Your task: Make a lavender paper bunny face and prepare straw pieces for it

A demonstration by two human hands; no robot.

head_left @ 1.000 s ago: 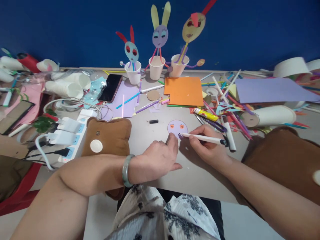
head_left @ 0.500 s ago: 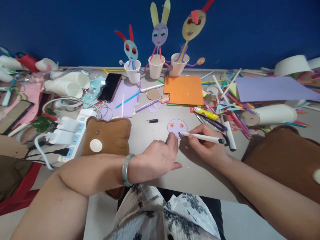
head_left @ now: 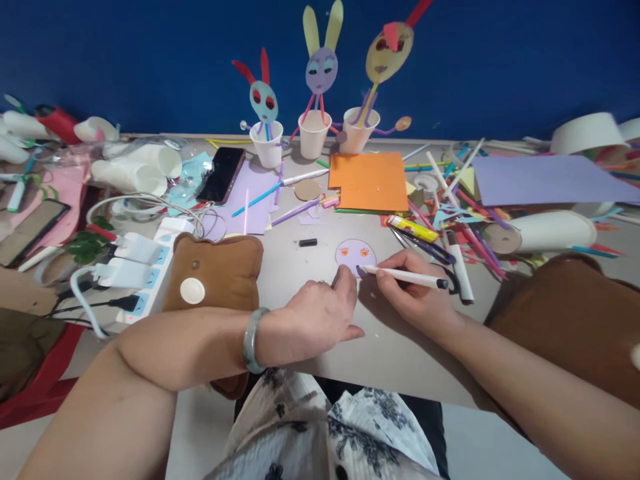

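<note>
White plastic power strip (head_left: 165, 241) and brown cushion (head_left: 227, 270) lie side by side toward the left of the table (head_left: 283, 263), the cushion reaching its front edge; three paper cups (head_left: 314, 141) bearing paper-headed figures line the back edge. Past a loose black cap (head_left: 308, 243), the left hand (head_left: 320, 310) clasps nothing, its fingertips seemingly pressing the lower rim of a lilac paper disc (head_left: 354, 249). This disc lies flat, about midway between front and back edges, with two orange eyes. The right hand (head_left: 417, 293) pinches a white pen (head_left: 407, 274), tip at a small dark mark below them. Drawing a mouth seems the step in hand; the next move calls for short, steady strokes on a still disc.
</note>
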